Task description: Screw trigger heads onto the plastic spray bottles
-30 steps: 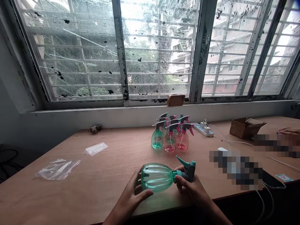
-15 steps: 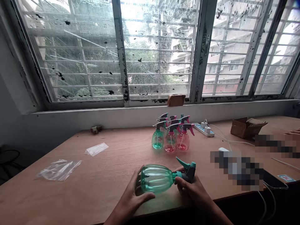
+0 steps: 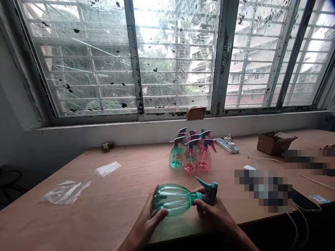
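Note:
A clear green spray bottle (image 3: 174,198) lies sideways in the air above the table's near edge, its base to the left and its grey and teal trigger head to the right. Around the base end wraps my left hand (image 3: 149,216), thumb in front and fingers behind. My right hand (image 3: 213,211) grips the neck and collar just below the trigger. Farther back on the table, several green and pink spray bottles (image 3: 190,158) stand upright in a tight cluster.
On the wooden table (image 3: 125,209), a plastic bag (image 3: 66,192) and a white packet (image 3: 108,168) lie at left. To the right are a power strip (image 3: 227,144) with cables, an open cardboard box (image 3: 274,143) and a dark flat device (image 3: 305,200). A brown block (image 3: 195,113) rests at the window.
The left thumb has moved up onto the green bottle's side. Both hands and the bottle have shifted very slightly left. At the far right, the other person's hand looks different.

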Demonstrator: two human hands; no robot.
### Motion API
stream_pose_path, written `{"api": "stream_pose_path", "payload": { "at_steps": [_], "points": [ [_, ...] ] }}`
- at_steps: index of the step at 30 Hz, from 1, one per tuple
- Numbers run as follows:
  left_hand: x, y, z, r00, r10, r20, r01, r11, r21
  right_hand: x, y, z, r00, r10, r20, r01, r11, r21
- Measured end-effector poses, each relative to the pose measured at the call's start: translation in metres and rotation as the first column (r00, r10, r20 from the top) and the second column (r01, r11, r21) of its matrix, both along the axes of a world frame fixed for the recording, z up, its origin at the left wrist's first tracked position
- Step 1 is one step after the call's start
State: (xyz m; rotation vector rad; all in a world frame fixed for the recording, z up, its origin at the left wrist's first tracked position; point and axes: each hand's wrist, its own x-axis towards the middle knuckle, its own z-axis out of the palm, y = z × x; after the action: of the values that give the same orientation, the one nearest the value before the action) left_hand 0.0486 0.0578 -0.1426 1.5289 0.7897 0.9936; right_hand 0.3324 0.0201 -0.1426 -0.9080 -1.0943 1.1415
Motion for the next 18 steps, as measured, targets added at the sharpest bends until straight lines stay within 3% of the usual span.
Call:
{"api": "stream_pose_path", "payload": {
  "at_steps": [7,18],
  "points": [
    [0.006,0.009,-0.012,0.999,0.007,0.032,-0.007,1.000,-0.001,0.001,-0.001,0.003,0.999,-0.034,0.015,0.034,0.999,-0.004],
    [0.005,-0.007,0.003,0.999,0.011,0.045,-0.011,1.000,0.001,0.000,-0.001,0.002,0.998,-0.058,-0.009,0.057,0.998,-0.028]
  ]
}}
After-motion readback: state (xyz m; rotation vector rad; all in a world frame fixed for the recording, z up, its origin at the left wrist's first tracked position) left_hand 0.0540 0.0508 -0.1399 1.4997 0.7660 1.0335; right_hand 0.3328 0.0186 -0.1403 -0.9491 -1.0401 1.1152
